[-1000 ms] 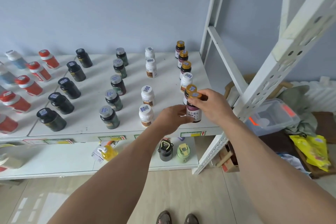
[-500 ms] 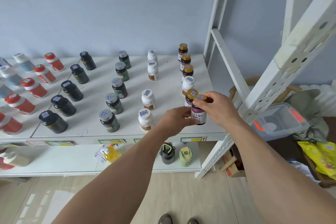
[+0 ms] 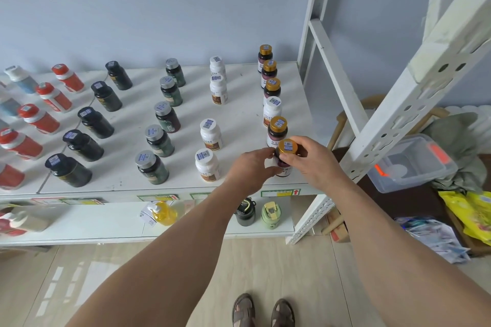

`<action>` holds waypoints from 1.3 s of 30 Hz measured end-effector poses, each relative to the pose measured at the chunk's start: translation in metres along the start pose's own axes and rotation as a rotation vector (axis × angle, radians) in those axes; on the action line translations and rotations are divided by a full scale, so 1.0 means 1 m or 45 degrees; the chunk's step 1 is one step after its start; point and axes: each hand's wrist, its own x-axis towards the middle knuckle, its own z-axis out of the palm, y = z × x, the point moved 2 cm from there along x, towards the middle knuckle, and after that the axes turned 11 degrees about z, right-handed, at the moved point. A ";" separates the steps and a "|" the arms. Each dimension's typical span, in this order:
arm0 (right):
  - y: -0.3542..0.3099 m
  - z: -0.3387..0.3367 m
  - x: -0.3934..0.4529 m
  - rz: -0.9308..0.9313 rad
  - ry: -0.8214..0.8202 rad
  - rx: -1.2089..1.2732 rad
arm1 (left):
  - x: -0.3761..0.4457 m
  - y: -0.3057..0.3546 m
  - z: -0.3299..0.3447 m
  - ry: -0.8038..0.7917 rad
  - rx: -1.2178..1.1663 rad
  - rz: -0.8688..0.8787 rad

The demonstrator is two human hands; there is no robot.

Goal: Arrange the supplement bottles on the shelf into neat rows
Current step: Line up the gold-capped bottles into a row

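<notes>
Soft, even daylight with wide-angle bending at the edges

The scene is bright and diffuse, with no harsh glare; the shelf beyond the hands reads near white, and bottle shadows fall as faint grey streaks slanting away to the upper right of each bottle. The gold-capped bottle between the left hand and the right hand is sharp, its cap sticker legible as a code. A pale window reflection lies on the floor below and left of the hands. Far left of the hands, the red bottles lean and soften, and the upright to the right splays outward.
</notes>
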 end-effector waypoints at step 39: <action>-0.058 -0.023 0.083 0.050 0.017 -0.134 | 0.068 -0.020 -0.031 -0.049 -0.695 -0.153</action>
